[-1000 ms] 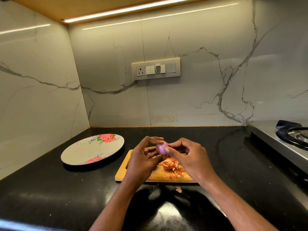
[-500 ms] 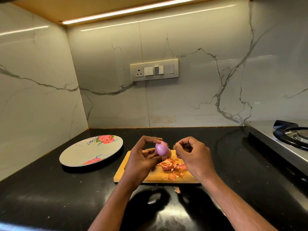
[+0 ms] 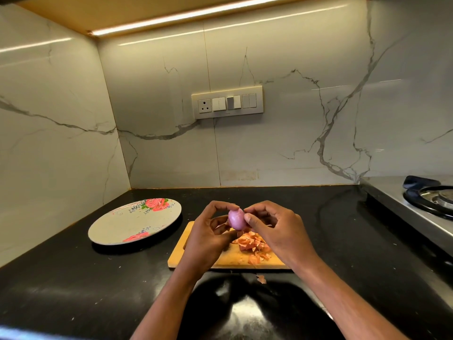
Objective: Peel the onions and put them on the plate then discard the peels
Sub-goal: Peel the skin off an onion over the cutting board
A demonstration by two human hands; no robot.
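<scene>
While our left hand (image 3: 208,238) holds the small pink onion (image 3: 236,219) above the cutting board (image 3: 228,260), our right hand (image 3: 277,231) pinches its side with curled fingers. It looks smooth and could slip out, missing the flowered plate (image 3: 117,228) and landing on the peels (image 3: 253,244).

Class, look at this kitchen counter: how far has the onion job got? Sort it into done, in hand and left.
Done: a heap of peels lies on the cutting board.
In hand: the left hand and right hand hold one smooth purple onion above the board, fingertips on it.
Left: the plate holds no onions yet, and the peels, including a scrap on the counter, await discarding.
</scene>
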